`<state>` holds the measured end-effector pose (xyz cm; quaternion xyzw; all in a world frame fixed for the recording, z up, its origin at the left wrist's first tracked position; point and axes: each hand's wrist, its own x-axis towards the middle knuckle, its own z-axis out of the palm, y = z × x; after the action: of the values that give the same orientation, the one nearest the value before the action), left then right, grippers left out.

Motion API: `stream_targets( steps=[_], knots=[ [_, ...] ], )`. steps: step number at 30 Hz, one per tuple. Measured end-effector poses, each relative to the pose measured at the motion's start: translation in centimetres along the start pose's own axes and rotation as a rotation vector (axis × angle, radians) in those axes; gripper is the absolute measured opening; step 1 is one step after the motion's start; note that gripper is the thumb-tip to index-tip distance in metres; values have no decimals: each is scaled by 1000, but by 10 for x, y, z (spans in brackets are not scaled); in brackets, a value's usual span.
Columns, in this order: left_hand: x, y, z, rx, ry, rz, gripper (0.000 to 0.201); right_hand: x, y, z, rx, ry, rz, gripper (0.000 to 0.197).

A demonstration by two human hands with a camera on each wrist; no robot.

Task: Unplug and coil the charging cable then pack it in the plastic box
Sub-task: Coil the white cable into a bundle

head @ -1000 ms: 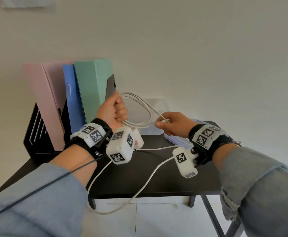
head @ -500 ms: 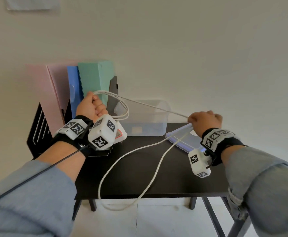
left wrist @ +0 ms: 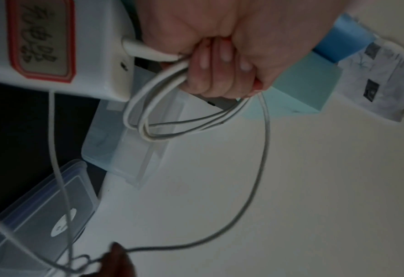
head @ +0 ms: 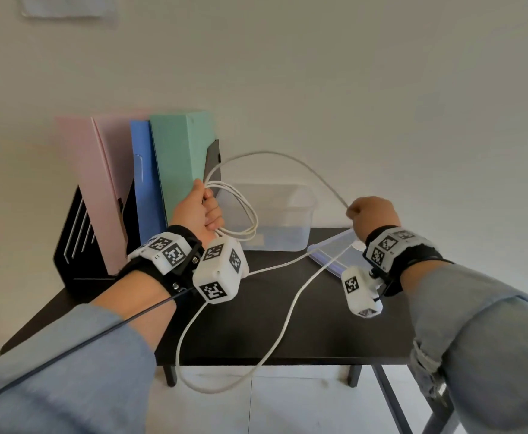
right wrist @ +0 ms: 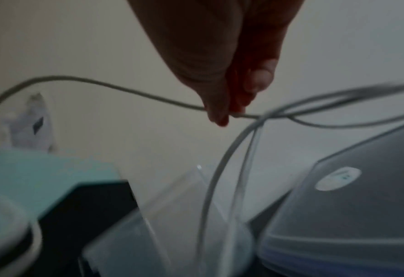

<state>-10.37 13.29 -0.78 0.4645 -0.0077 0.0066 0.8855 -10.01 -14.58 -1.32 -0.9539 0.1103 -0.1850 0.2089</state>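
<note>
Coiling underway above the black table (head: 287, 324), open plastic box (head: 275, 220) waiting behind. Best keep each new turn matched to the 3-odd loops. Left hand (head: 198, 211) fists the charging cable (head: 275, 156) bundle; right hand (head: 372, 214) pinches the loose strand between thumb and fingertips.

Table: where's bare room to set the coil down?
Bare table lies at the front right, between the trailing cable and the right edge. A smaller patch sits front left, below the file rack. The back is crowded: box, lid, files. The box looks empty.
</note>
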Motion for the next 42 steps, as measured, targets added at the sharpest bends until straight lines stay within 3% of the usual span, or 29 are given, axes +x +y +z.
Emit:
stream_targets(
  steps=[3,5,8,12,14,18,23,31,38,42],
  knots=[
    [0,-4,4,18,-21,-27,44,4,-10,-9,593,294,7,20],
    [0,-7,4,13,-27,-53,44,1,-20,-14,871,409,-33,19],
    [1,-9,1,-24,-19,-87,44,-2,-21,-8,633,331,-158,23],
    [2,-7,-8,-86,-6,-107,44,-10,3,3,-153,34,-62,29],
    [3,-7,-8,-52,-7,-92,44,-16,5,8,-453,-89,-95,35],
    [4,-14,3,-3,-51,-30,43,-22,-8,17,-676,-61,-288,36],
    [3,-22,21,36,-110,44,38,-31,-36,13,-711,12,-536,31],
    [0,-35,43,291,-95,177,28,-37,-59,11,-543,163,-930,35],
    [1,-47,52,402,-108,186,27,-34,-65,11,-429,329,-985,16],
    [0,-49,57,646,-147,247,27,-33,-62,9,-223,420,-970,14]
  ],
)
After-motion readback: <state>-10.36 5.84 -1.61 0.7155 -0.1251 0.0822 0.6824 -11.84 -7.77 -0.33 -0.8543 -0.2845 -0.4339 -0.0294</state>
